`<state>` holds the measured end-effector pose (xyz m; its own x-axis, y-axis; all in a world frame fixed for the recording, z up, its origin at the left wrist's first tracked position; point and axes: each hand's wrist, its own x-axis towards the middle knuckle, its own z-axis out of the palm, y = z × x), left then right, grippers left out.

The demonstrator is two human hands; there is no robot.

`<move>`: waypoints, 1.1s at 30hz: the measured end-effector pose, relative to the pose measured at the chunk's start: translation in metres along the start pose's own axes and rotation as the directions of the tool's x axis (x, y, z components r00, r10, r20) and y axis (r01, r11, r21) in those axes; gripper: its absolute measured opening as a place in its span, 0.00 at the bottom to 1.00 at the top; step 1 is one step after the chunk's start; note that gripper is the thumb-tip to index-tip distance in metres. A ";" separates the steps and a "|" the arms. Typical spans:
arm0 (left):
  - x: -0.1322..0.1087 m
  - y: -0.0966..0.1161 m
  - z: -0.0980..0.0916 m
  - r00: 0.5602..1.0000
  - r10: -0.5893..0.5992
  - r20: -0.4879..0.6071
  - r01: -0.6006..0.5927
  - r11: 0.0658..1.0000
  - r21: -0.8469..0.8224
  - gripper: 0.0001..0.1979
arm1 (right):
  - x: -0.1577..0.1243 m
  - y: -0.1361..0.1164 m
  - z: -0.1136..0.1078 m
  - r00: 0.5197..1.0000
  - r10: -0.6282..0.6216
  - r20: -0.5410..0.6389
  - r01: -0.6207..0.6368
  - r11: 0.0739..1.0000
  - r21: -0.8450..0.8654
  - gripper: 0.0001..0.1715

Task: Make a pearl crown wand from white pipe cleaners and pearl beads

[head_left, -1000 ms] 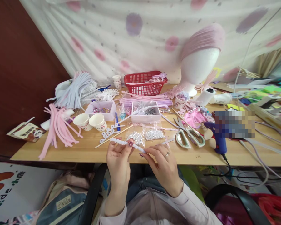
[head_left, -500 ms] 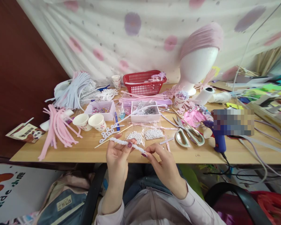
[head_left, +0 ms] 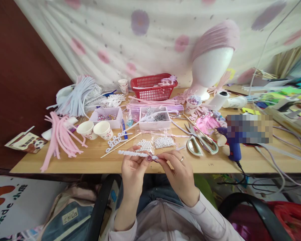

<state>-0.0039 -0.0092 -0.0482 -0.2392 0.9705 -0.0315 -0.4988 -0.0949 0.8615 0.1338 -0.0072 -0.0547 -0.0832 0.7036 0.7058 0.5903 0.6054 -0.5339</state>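
Observation:
A white, bumpy, twisted pipe cleaner [head_left: 131, 153] stretches between my two hands above the front edge of the table. My left hand [head_left: 135, 167] pinches it between thumb and fingers, and its free end sticks out to the left. At the right end, my right hand [head_left: 177, 169] grips it with the fingertips, close against the left thumb. Just beyond my hands lie bags of white pearl beads [head_left: 164, 142]. A looped white pipe cleaner piece [head_left: 116, 142] and a thin wooden stick [head_left: 120, 146] rest left of the beads.
Scissors [head_left: 200, 144] and a blue glue gun [head_left: 233, 147] lie to the right. Two paper cups [head_left: 103, 130], pink pipe cleaners [head_left: 61, 135] and a bead box [head_left: 106, 117] stand left. Behind are a red basket [head_left: 154, 90] and a white mannequin head [head_left: 212, 67].
My left hand has slid right along the white pipe cleaner, closer to my right hand. The pipe cleaner now lies more level, with its left end lower.

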 end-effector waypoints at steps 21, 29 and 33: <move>-0.002 -0.003 0.004 0.993 0.103 -0.065 -0.099 0.992 0.073 0.18 | -0.002 0.001 0.001 0.991 -0.122 -0.050 0.118 0.991 -0.067 0.10; -0.008 -0.004 0.004 0.976 0.219 -0.006 -0.216 0.966 0.140 0.17 | 0.000 0.000 0.002 0.990 -0.142 -0.020 0.139 0.986 -0.089 0.08; -0.007 -0.002 0.001 0.962 0.271 0.045 -0.274 0.951 0.146 0.15 | 0.004 -0.004 0.001 0.995 -0.099 0.012 0.099 0.993 -0.058 0.06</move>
<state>0.0000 -0.0159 -0.0488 -0.3277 0.9174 0.2257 -0.2871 -0.3243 0.9013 0.1306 -0.0065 -0.0503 -0.1502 0.6448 0.7495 0.6244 0.6496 -0.4337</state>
